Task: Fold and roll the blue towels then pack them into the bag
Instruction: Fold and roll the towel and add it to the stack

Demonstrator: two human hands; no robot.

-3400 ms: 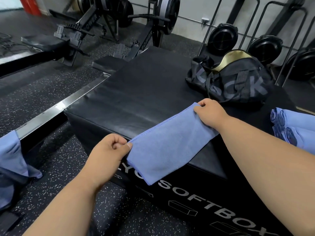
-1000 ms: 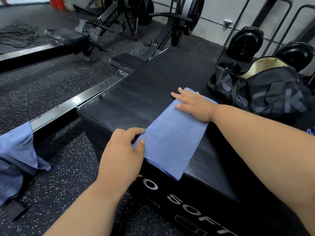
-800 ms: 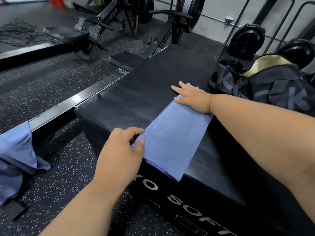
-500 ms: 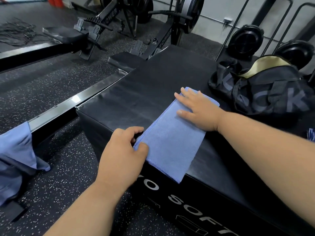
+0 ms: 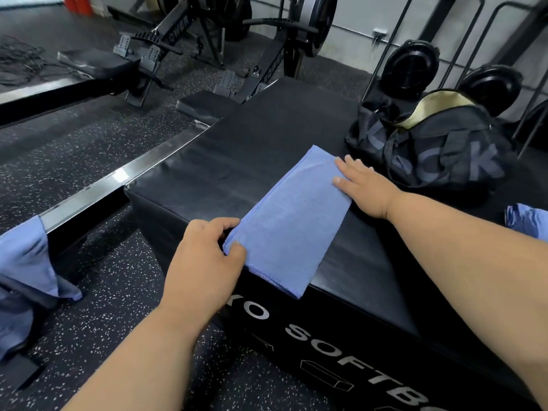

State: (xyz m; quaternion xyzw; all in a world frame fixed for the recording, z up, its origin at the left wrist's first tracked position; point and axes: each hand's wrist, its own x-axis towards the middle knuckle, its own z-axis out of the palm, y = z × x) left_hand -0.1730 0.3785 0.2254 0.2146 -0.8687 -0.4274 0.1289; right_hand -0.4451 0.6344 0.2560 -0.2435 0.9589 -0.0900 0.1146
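A folded blue towel (image 5: 292,215) lies as a long strip on the black soft box (image 5: 231,161), its near end hanging slightly over the front edge. My left hand (image 5: 204,265) pinches the towel's near left corner between thumb and fingers. My right hand (image 5: 363,185) lies flat with straight fingers on the towel's far right edge. The black duffel bag (image 5: 439,149) stands on the box at the back right, its top open and showing a pale lining.
More blue towels (image 5: 527,222) lie at the right edge of the box. Blue cloth (image 5: 26,262) hangs over a rowing-machine rail (image 5: 98,185) at the left. Rowing machines (image 5: 184,34) and weight discs (image 5: 412,66) stand behind on the speckled floor.
The towel went from held up to laid on the box. In the last second my right hand slid along its top toward the right edge; my left hand kept the near corner.
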